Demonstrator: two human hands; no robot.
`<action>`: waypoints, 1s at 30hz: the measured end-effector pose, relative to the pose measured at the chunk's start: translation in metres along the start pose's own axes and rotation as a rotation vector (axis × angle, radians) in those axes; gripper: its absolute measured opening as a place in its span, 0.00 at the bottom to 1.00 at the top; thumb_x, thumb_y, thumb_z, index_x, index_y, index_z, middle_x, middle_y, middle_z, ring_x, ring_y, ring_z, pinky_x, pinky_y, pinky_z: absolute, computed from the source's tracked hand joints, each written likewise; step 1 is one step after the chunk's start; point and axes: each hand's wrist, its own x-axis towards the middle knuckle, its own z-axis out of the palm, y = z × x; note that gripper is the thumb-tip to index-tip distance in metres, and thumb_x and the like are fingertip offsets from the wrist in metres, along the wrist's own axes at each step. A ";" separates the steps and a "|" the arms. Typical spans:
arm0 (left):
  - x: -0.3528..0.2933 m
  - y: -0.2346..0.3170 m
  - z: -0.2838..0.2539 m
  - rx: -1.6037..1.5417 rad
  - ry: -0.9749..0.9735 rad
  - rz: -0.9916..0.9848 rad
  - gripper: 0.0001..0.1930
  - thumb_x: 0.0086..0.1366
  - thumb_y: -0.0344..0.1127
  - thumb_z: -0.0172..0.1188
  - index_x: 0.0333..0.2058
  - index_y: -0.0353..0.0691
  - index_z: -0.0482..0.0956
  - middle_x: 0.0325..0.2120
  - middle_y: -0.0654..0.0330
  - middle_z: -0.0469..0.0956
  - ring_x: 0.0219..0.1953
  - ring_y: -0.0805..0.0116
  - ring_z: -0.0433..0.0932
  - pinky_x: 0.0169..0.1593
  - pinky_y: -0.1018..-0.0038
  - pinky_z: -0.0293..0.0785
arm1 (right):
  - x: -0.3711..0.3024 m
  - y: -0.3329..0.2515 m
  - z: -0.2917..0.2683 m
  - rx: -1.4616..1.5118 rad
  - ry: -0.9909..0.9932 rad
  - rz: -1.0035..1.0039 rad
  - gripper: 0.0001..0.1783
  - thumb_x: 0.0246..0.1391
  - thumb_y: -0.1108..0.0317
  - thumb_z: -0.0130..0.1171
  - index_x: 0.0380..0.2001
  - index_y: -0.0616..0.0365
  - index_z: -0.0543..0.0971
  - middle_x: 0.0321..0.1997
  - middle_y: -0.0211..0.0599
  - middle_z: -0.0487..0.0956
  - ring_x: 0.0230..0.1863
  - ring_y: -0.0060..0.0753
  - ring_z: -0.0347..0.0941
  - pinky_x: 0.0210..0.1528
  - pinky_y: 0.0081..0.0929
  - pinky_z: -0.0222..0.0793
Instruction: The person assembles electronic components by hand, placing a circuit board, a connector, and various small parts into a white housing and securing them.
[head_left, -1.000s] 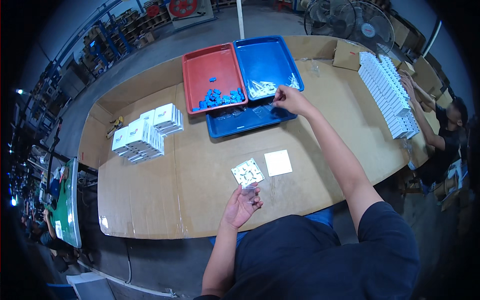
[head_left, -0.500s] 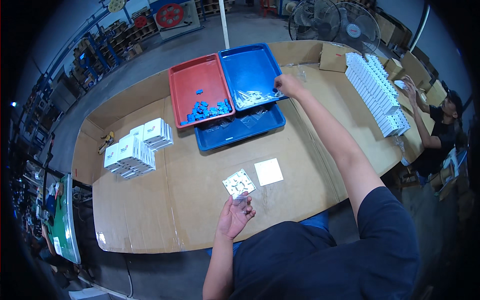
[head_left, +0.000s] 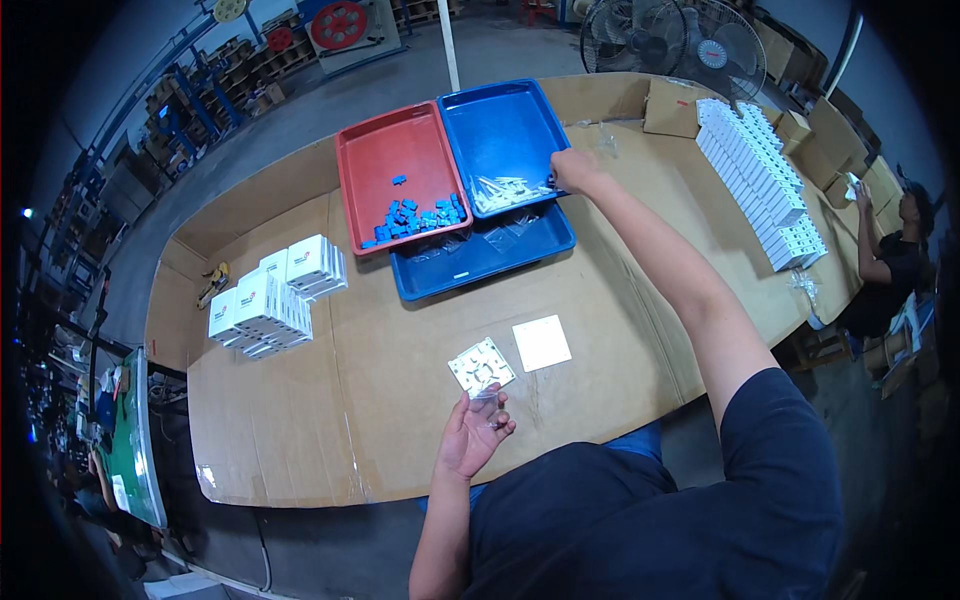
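Observation:
My left hand (head_left: 470, 438) is near the table's front edge, its fingers closed round a small clear plastic bag (head_left: 485, 408). Just beyond the fingertips lies a white square plate with a moulded inner side (head_left: 482, 366). A plain white square plate (head_left: 542, 342) rests flat to its right. My right hand (head_left: 577, 172) reaches far forward to the right rim of the upper blue tray (head_left: 500, 120), fingers pinched together. What they hold, if anything, is hidden. Beside that hand, white slender pieces (head_left: 505, 192) are heaped at the tray's near end.
A red tray (head_left: 392, 150) with small blue parts (head_left: 425, 217) adjoins on the left. Another blue tray (head_left: 485, 262) sits partly underneath. Stacked white square boxes (head_left: 265, 305) stand at left, long rows of white pieces (head_left: 755, 175) at right. A co-worker (head_left: 890, 250) sits far right.
My right hand stays by the blue tray's rim with only a slight shift. My left hand keeps the clear bag. The co-worker's hands have moved lower and rightward.

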 end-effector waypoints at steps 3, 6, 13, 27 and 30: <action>-0.004 0.000 -0.002 0.002 0.022 0.016 0.28 0.81 0.54 0.45 0.65 0.37 0.71 0.51 0.56 0.80 0.42 0.63 0.76 0.56 0.59 0.74 | -0.005 -0.008 -0.007 0.088 -0.084 -0.072 0.07 0.52 0.71 0.63 0.34 0.57 0.87 0.43 0.48 0.87 0.47 0.54 0.84 0.48 0.48 0.80; -0.003 0.001 -0.003 0.006 0.028 0.019 0.28 0.80 0.54 0.45 0.65 0.38 0.71 0.51 0.56 0.80 0.41 0.63 0.76 0.56 0.59 0.73 | -0.013 -0.008 -0.013 0.293 -0.007 -0.080 0.04 0.49 0.70 0.67 0.28 0.56 0.87 0.36 0.45 0.87 0.43 0.47 0.84 0.45 0.45 0.78; 0.003 0.004 0.000 0.015 0.006 0.012 0.28 0.81 0.54 0.45 0.64 0.37 0.71 0.51 0.57 0.78 0.43 0.62 0.76 0.57 0.58 0.74 | -0.050 -0.032 -0.063 1.572 -0.143 0.240 0.09 0.63 0.62 0.68 0.42 0.54 0.87 0.40 0.27 0.87 0.34 0.17 0.77 0.35 0.24 0.71; 0.005 -0.015 -0.002 -0.046 -0.039 0.025 0.29 0.82 0.53 0.43 0.68 0.38 0.69 0.52 0.57 0.80 0.44 0.64 0.78 0.59 0.60 0.75 | -0.158 -0.080 -0.041 1.665 -0.261 0.237 0.10 0.66 0.64 0.66 0.43 0.59 0.84 0.43 0.34 0.88 0.30 0.10 0.72 0.33 0.14 0.67; 0.017 -0.020 0.001 0.085 -0.073 0.046 0.29 0.82 0.53 0.42 0.68 0.35 0.67 0.53 0.56 0.79 0.46 0.61 0.80 0.59 0.59 0.77 | -0.199 -0.101 -0.018 1.604 -0.311 0.225 0.09 0.63 0.67 0.68 0.42 0.61 0.85 0.43 0.36 0.89 0.29 0.11 0.71 0.34 0.14 0.67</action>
